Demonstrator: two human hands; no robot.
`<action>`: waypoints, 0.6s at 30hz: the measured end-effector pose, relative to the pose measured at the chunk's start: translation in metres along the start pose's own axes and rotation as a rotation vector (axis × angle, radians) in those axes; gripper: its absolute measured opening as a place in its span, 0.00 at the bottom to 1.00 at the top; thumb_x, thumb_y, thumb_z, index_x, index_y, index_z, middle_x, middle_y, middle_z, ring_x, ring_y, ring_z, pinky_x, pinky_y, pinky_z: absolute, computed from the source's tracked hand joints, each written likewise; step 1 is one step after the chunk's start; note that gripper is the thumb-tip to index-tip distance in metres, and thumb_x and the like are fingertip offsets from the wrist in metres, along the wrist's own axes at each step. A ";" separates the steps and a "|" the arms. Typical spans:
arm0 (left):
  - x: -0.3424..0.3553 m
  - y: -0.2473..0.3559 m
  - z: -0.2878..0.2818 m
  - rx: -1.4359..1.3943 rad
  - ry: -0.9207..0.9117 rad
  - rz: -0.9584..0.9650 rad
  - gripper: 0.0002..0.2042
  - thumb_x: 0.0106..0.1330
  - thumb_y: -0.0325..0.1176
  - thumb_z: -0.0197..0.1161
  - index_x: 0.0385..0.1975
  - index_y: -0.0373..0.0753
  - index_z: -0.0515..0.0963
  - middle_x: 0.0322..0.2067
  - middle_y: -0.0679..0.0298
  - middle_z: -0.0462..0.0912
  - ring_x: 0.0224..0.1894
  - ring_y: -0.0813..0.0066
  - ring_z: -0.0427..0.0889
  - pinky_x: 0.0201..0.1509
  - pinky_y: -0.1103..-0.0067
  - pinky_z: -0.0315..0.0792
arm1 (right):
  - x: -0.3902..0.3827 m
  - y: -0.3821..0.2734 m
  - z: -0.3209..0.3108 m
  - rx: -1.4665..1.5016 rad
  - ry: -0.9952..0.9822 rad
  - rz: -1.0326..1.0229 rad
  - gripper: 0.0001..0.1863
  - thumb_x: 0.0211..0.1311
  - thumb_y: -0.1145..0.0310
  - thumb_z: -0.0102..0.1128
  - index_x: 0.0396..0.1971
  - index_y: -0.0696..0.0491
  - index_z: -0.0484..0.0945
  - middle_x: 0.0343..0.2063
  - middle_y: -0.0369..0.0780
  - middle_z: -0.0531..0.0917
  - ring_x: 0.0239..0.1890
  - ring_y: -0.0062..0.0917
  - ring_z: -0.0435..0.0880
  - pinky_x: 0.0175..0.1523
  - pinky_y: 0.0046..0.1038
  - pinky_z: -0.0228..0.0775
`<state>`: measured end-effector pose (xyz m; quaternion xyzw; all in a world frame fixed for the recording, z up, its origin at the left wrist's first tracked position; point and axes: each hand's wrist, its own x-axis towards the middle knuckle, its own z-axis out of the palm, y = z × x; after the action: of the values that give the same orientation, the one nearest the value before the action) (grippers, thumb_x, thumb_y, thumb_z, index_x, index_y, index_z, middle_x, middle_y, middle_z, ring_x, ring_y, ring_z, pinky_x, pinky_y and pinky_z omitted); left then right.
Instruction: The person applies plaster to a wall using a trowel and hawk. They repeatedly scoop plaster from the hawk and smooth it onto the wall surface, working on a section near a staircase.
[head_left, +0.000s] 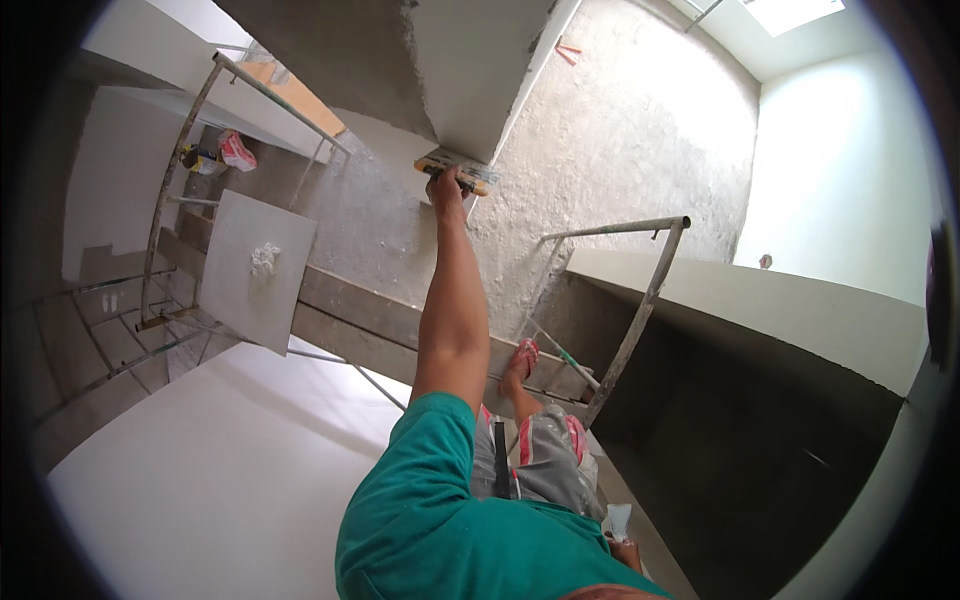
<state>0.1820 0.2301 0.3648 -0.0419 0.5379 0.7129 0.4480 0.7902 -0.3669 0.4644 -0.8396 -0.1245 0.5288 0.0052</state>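
Note:
My left hand (447, 190) is raised at the end of my outstretched arm, gripping a trowel (478, 178) against the lower end of a plastered column or wall edge (480, 110). Low at the right, beside my torso, my right hand (622, 552) holds a white-bladed scraper (618, 518); much of that hand is hidden. Left of my arm lies a pale square board (225, 285) bearing a lump of white paste (264, 258).
I stand on scaffold planks (350, 305) between metal frames (650, 290), my sandalled foot visible. A rough grey floor (640, 130) lies below, with a pale ledge (820, 320) above a dark opening at right. A red-white bag (236, 150) sits at upper left.

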 end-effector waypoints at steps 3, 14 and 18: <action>-0.010 0.018 0.002 0.000 -0.042 0.059 0.12 0.53 0.32 0.62 0.36 0.37 0.74 0.29 0.64 0.76 0.23 0.76 0.75 0.20 0.83 0.67 | 0.005 0.002 -0.002 -0.026 -0.015 -0.012 0.16 0.52 0.74 0.59 0.43 0.59 0.79 0.22 0.36 0.80 0.18 0.19 0.75 0.22 0.23 0.65; -0.173 0.173 0.059 0.027 -0.177 0.334 0.08 0.51 0.32 0.62 0.28 0.35 0.76 0.24 0.65 0.75 0.19 0.79 0.70 0.17 0.82 0.64 | 0.023 -0.037 -0.032 -0.058 -0.065 -0.251 0.16 0.50 0.75 0.60 0.41 0.59 0.80 0.18 0.35 0.77 0.15 0.19 0.72 0.20 0.24 0.65; -0.256 0.253 0.096 0.022 -0.239 0.433 0.07 0.51 0.31 0.62 0.23 0.37 0.72 0.15 0.65 0.70 0.09 0.78 0.66 0.08 0.83 0.56 | 0.034 -0.049 -0.043 -0.026 -0.090 -0.309 0.15 0.50 0.76 0.59 0.40 0.59 0.80 0.18 0.35 0.77 0.15 0.18 0.72 0.20 0.24 0.64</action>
<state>0.2016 0.1505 0.7278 0.1638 0.4852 0.7863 0.3457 0.8321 -0.3073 0.4598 -0.7859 -0.2591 0.5570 0.0703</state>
